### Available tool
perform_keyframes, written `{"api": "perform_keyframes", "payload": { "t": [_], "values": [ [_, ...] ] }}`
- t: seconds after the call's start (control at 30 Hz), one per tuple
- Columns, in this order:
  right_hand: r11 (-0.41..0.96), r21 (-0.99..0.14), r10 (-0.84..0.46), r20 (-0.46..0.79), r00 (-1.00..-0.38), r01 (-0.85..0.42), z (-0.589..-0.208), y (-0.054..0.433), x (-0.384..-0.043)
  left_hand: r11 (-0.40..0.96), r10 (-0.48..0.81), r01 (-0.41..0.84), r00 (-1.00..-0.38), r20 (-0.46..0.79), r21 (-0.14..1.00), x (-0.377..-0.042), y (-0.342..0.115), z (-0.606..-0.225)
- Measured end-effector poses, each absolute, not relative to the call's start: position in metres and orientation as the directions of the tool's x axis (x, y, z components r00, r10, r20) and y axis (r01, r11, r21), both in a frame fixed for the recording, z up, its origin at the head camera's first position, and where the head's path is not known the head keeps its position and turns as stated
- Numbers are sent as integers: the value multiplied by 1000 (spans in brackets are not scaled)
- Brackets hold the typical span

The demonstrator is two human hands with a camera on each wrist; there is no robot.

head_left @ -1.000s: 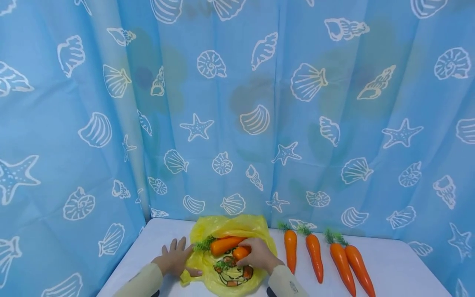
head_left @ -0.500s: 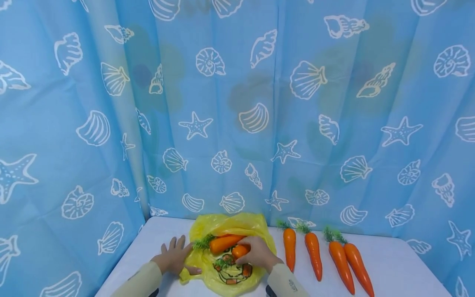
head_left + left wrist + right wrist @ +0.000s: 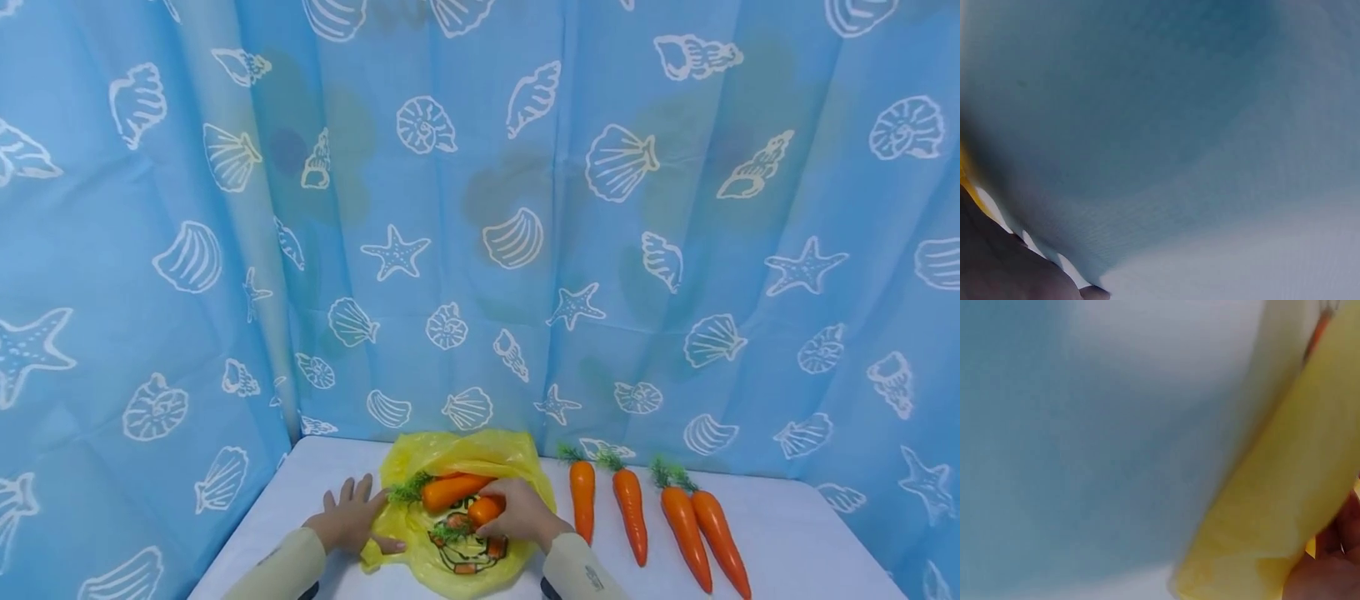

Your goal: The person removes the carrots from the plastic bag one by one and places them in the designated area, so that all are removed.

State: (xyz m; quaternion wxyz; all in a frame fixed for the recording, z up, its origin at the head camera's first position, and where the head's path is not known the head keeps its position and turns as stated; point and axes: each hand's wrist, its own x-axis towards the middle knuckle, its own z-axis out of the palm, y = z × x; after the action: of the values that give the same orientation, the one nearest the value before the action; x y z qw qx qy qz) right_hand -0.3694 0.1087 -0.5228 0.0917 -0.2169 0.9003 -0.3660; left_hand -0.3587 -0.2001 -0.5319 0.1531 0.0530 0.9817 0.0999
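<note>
A crumpled yellow plastic bag point(image 3: 420, 558) with a printed picture lies on the white table in the head view. One carrot point(image 3: 450, 493) with a green leafy top rests inside it. My right hand point(image 3: 521, 512) reaches into the bag and grips a second carrot point(image 3: 486, 509), whose leaves point toward the front left; the hand hides its other end. On the bag's left edge, my left hand point(image 3: 348, 517) rests with fingers spread and thumb over the plastic. In the right wrist view, the bag point(image 3: 1285, 487) covers much of the right hand point(image 3: 1329, 575).
Several carrots lie in a row right of the bag, among them a near carrot point(image 3: 582, 500) and a far-right carrot point(image 3: 720, 542). A blue shell-patterned curtain point(image 3: 480, 250) stands behind and left of the white table point(image 3: 795, 533).
The head view has shifted slightly. Both hands, the bag and the carrots stay practically where they were.
</note>
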Motion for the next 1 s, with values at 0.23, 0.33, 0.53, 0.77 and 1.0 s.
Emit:
{"api": "perform_keyframes", "payload": {
  "t": [0.23,0.33,0.53,0.77,1.0],
  "values": [
    [725,-534,-541,-50,-839,-435,-509,108,-366,975,142,84,-949,-282,208,-356,-199,-529],
    [759,-410,-567,-34,-823,-506,-510,106,-365,972,147,86,-948,-281,218,-358,-199,-531],
    [789,-345,-562,-71,-824,-508,-509,97,-356,974,149,92,-947,-283,207,-358,-201,-531],
    [773,-383,-569,-67,-820,-505,-506,83,-345,977,138,84,-950,-280,198,-357,-205,-528],
    [708,-562,-548,-55,-835,-428,-499,80,-336,973,144,83,-947,-288,214,-355,-197,-527]
  ]
}}
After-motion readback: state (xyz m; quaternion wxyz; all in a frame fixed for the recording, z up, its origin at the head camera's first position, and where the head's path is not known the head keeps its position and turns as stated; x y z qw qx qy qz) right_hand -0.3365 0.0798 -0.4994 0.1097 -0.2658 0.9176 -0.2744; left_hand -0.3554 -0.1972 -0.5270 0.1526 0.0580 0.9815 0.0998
